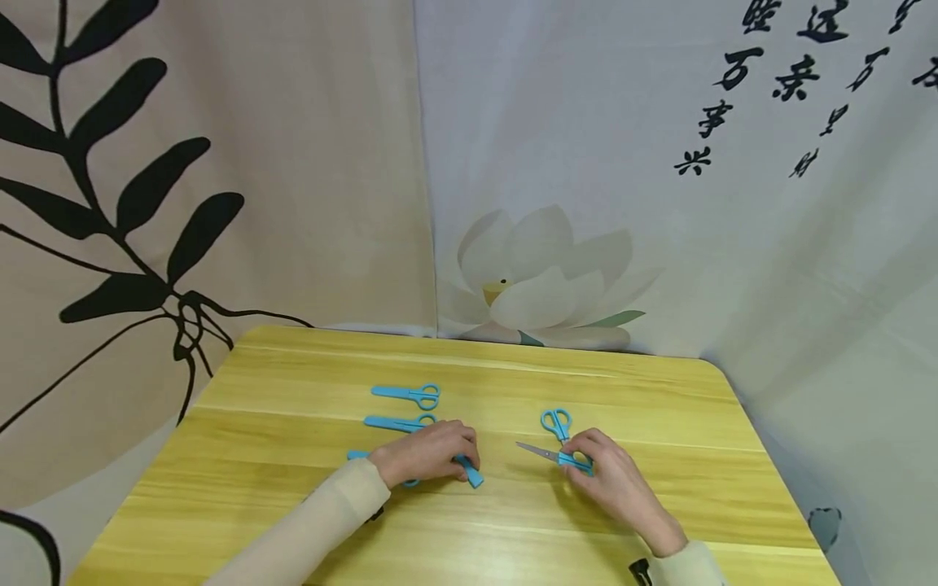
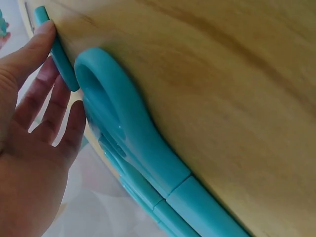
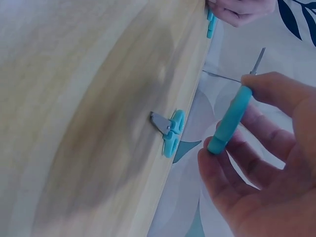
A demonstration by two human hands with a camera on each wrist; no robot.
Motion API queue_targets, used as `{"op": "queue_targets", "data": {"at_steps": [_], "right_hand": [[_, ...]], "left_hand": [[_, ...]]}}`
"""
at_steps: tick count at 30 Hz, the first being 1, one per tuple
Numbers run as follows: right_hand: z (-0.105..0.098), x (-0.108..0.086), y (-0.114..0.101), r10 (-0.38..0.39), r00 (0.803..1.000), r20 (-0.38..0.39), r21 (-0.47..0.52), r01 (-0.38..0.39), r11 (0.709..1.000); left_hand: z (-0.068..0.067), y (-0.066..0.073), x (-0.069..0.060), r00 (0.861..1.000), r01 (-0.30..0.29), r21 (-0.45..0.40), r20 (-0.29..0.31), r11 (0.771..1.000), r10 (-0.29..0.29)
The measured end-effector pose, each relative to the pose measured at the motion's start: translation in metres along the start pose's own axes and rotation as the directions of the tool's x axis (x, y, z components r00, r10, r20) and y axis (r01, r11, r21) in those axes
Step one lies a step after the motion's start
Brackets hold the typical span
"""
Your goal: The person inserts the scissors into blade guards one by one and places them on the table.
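In the head view, my left hand [image 1: 434, 452] pinches a small blue sheath [image 1: 472, 474], which the left wrist view shows as a blue piece [image 2: 63, 61] between thumb and fingers. My right hand [image 1: 611, 480] holds blue-handled scissors [image 1: 575, 462], their bare blades pointing left. In the right wrist view the blue handle [image 3: 231, 121] lies between thumb and fingertips. Unsheathed scissors [image 1: 557, 423] rest on the table just beyond that hand, also visible in the right wrist view [image 3: 173, 133]. Near my left hand lie sheathed scissors [image 1: 392, 422]; another pair [image 1: 357, 455] is partly hidden beneath my forearm.
A further pair of sheathed scissors [image 1: 396, 392] lies farther back on the wooden table [image 1: 513, 537]. Behind the table's far edge hangs a printed curtain [image 1: 330, 163] with leaves, a flower and dark characters.
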State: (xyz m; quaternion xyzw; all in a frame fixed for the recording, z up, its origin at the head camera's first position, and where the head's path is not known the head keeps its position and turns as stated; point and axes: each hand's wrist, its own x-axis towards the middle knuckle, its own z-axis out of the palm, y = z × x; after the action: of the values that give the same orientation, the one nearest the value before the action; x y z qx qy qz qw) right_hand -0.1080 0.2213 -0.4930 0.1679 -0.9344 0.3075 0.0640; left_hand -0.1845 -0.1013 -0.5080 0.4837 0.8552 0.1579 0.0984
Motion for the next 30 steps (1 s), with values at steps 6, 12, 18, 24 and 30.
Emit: {"op": "queue_targets", "data": {"at_steps": [6, 12, 18, 24, 30], "right_hand": [[0.001, 0.004, 0.001, -0.033, 0.999, 0.006, 0.018, 0.033, 0.999], [0.005, 0.005, -0.003, -0.078, 0.994, -0.072, 0.043, 0.081, 0.996], [0.006, 0.003, -0.012, -0.161, 0.978, -0.134, 0.082, 0.173, 0.981], [0.009, 0.004, -0.022, -0.196, 0.97, -0.141, 0.091, 0.21, 0.973], [0.015, 0.006, -0.03, -0.273, 0.949, -0.159, 0.045, 0.283, 0.958]], "left_hand": [[-0.002, 0.004, -0.001, 1.0, 0.011, 0.016, -0.014, 1.0, -0.01], [-0.007, 0.015, -0.009, 0.994, 0.016, -0.015, -0.108, 1.0, -0.017], [-0.009, 0.026, -0.024, 0.972, 0.049, -0.151, -0.219, 0.987, -0.082], [-0.005, 0.033, -0.037, 0.918, 0.092, -0.22, -0.359, 0.971, -0.168], [0.001, 0.041, -0.045, 0.847, 0.12, -0.244, -0.48, 0.962, -0.227]]}}
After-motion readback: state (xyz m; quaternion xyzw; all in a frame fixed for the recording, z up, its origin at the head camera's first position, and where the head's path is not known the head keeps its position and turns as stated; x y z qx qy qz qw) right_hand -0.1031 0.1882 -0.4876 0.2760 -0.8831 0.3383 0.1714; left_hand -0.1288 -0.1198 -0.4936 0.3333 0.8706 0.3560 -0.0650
